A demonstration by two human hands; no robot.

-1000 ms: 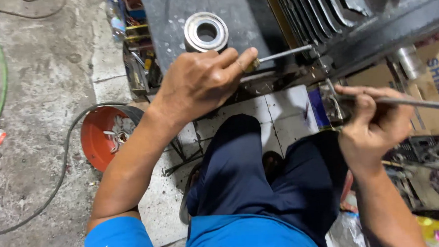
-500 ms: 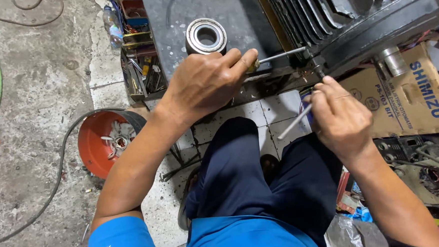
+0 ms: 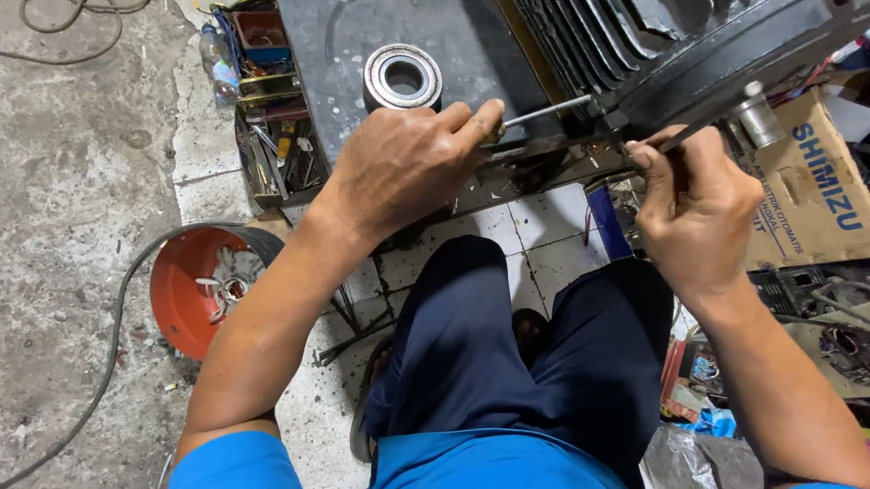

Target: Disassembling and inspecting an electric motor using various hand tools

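Seated over a ribbed black motor casing [image 3: 702, 32] at twelve o'clock, a person's left hand [image 3: 406, 167] clamped a thin steel rod [image 3: 547, 111] against its base while the right hand [image 3: 696, 206], at three o'clock, pinched a slim metal tool [image 3: 695, 133] near a shiny round bearing [image 3: 401, 78].

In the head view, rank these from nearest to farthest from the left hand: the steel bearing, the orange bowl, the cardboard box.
Measured from the left hand:
1. Steel bearing, just above the hand on the dark bench top.
2. Orange bowl, lower left on the floor, beside the forearm.
3. Cardboard box, far right, past the right hand.
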